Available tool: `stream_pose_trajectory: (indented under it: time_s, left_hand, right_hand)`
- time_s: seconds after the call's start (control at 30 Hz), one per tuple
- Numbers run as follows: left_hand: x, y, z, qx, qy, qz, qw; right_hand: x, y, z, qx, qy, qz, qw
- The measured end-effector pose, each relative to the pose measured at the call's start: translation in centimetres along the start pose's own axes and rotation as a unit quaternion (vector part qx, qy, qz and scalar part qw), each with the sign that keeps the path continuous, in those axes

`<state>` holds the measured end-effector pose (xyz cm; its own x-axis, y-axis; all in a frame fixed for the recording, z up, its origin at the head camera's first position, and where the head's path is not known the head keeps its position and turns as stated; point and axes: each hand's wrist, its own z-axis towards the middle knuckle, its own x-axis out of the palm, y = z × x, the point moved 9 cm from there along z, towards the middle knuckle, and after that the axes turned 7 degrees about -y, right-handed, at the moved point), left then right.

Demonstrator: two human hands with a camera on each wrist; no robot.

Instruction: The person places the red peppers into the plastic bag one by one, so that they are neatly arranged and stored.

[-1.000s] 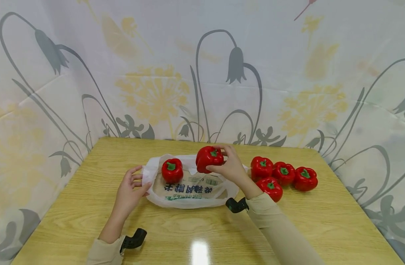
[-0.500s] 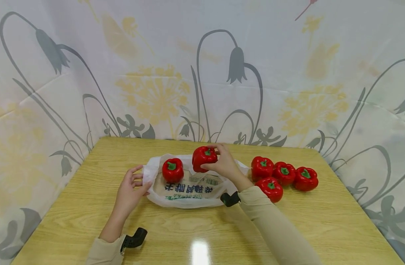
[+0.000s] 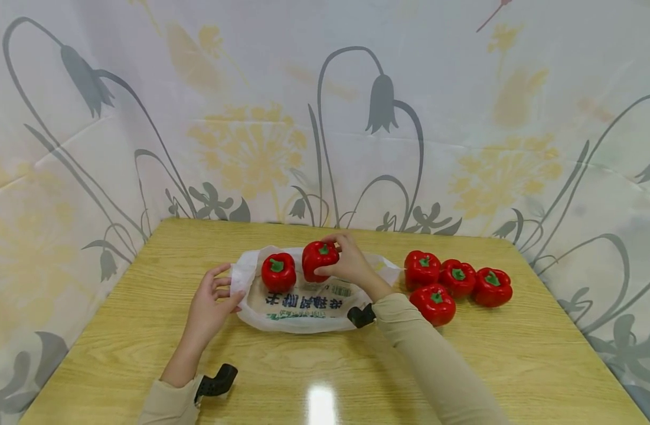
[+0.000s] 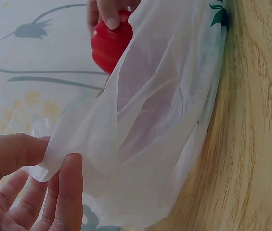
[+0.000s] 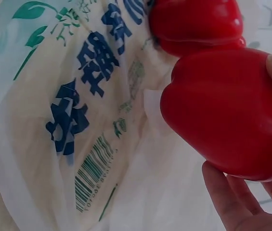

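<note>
A white plastic bag (image 3: 303,324) with blue and green print lies spread open on the table. At its left edge my left hand (image 3: 210,304) pinches the plastic between thumb and fingers, as the left wrist view shows close up. My right hand (image 3: 351,262) grips a red bell pepper (image 3: 318,262) with a green stem over the bag's far middle part. Another red bell pepper (image 3: 278,273) stands inside the bag, just left of the held one. In the right wrist view the held pepper (image 5: 227,115) partly covers the other pepper (image 5: 196,24).
Several red peppers sit grouped on the table right of the bag, among them a near one (image 3: 433,304) and a far-right one (image 3: 492,287). The wooden table (image 3: 282,378) ends at a flower-patterned cloth (image 3: 325,118) behind.
My right hand has carried its pepper left and slightly down, closer to the pepper in the bag. My left hand keeps its hold on the bag's edge.
</note>
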<state>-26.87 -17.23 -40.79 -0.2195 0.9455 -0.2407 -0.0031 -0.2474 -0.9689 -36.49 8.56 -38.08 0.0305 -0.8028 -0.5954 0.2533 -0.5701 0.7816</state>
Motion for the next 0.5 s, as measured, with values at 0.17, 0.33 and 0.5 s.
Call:
stream_pose_trajectory:
  time_s: [0.17,0.33,0.5]
  left_hand:
    - [0.0,0.0,0.0,0.001,0.0,0.0,1.0]
    - [0.0,0.0,0.0,0.002,-0.002,0.0,1.0]
    - [-0.1,0.0,0.0,0.001,-0.002,0.002,1.0]
  right_hand:
    - [1.1,-0.2,0.1,-0.007,0.012,-0.02,0.9997]
    - [2.0,-0.6,0.2,0.002,0.02,-0.033,0.9993]
    - [2.4,-0.4,0.1,0.001,0.024,-0.023,0.9994]
